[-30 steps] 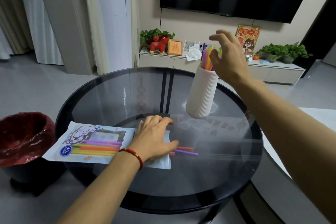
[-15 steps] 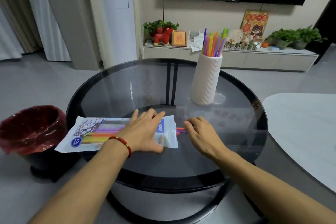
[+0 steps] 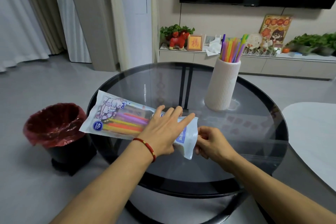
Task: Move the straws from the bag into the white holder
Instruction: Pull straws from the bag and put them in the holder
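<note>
So the straw bag (image 3: 127,120) is lying on the round glass table (image 3: 254,151) with its long axis running roughly 10 o'clock to 4 o'clock, closed end up at 10, mouth down at 4. Left hand (image 3: 163,132) is spread flat on top of the bag, fingers apart, pinning it near the mouth end. Right hand (image 3: 209,143) is right at the mouth, fingers curled together at the opening, but I can't tell if it's actually got a straw or just the plastic edge. The loose straws (image 3: 125,123) inside lie along the same axis, so I'd guess they have to slide out toward 4 o'clock, straight into the right hand. The white ribbed holder (image 3: 222,85) stands upright at about 1 o'clock from the right hand, well apart, already holding a bunch of straws.
</note>
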`<state>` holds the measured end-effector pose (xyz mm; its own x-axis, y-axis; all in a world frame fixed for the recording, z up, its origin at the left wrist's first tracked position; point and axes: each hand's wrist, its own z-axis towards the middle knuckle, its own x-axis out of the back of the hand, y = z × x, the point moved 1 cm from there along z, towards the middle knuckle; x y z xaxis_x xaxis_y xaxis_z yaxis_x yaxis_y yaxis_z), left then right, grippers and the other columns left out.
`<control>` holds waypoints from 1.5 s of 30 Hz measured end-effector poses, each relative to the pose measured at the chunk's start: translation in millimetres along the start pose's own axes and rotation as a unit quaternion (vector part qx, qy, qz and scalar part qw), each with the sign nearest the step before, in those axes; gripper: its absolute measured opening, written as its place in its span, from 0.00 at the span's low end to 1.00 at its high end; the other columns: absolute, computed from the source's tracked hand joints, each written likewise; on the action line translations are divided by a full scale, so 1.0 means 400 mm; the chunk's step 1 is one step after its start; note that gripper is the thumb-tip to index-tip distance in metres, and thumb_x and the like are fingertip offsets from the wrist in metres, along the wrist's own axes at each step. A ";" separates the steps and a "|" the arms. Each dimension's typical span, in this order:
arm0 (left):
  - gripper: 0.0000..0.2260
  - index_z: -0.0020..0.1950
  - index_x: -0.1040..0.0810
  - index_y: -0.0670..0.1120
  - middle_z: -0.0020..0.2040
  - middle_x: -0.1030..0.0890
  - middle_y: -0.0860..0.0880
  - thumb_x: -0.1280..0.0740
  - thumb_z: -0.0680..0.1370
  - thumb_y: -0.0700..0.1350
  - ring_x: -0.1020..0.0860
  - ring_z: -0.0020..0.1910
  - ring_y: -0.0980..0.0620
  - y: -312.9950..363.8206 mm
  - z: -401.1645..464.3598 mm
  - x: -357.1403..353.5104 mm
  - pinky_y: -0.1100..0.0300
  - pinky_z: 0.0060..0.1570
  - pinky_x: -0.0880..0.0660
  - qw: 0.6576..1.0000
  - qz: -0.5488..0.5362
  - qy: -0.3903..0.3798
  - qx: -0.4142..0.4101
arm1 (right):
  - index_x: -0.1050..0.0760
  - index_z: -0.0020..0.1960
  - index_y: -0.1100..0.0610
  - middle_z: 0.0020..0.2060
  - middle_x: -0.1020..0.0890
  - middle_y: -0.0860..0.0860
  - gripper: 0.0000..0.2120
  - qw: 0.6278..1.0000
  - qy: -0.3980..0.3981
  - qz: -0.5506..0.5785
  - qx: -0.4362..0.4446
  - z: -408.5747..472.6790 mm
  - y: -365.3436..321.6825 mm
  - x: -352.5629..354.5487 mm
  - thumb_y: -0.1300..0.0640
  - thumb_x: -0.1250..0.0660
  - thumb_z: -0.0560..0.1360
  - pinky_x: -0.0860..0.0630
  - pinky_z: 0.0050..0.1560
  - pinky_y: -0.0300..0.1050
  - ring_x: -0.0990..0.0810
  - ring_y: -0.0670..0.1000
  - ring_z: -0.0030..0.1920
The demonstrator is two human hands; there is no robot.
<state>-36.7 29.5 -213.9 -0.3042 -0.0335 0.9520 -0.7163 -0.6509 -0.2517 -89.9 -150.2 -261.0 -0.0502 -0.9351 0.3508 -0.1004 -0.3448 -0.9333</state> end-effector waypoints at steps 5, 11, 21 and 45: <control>0.51 0.80 0.56 0.55 0.69 0.39 0.45 0.26 0.67 0.40 0.35 0.67 0.44 -0.014 -0.011 0.025 0.30 0.72 0.52 0.999 0.046 0.020 0.001 | 0.17 0.55 0.63 0.38 0.13 0.58 0.16 0.990 -0.045 0.133 -0.026 0.006 0.002 0.006 0.49 0.29 0.81 0.18 0.36 0.43 0.14 0.55 0.38; 0.56 0.81 0.55 0.54 0.70 0.39 0.44 0.23 0.63 0.40 0.40 0.72 0.43 -0.007 -0.012 0.043 0.22 0.65 0.60 0.994 0.106 0.037 0.000 | 0.14 0.53 0.65 0.41 0.14 0.63 0.11 0.977 -0.039 0.205 -0.040 0.017 0.024 -0.004 0.56 0.26 0.80 0.18 0.37 0.39 0.16 0.51 0.35; 0.59 0.78 0.68 0.57 0.71 0.42 0.46 0.24 0.66 0.46 0.41 0.73 0.45 -0.073 -0.035 -0.040 0.20 0.66 0.58 0.994 0.000 -0.029 0.103 | 0.13 0.40 0.64 0.40 0.12 0.60 0.05 0.949 0.043 0.305 -0.074 0.023 0.012 0.078 0.68 0.25 0.73 0.15 0.41 0.38 0.12 0.53 0.37; 0.08 0.56 0.32 0.51 0.58 0.26 0.55 0.48 0.84 0.52 0.32 0.66 0.49 0.033 0.027 -0.050 0.33 0.72 0.46 0.980 -0.182 0.007 0.083 | 0.11 0.48 0.50 0.41 0.11 0.54 0.16 0.951 0.187 0.157 0.188 -0.072 -0.125 0.243 0.40 0.21 0.68 0.13 0.45 0.46 0.12 0.53 0.39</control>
<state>-33.3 13.2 -234.5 -0.0570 0.2344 0.9705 -0.6676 -0.7317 0.1375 -118.4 -221.4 -177.9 -0.3762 -0.9265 -0.0127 0.3363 -0.1238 -0.9336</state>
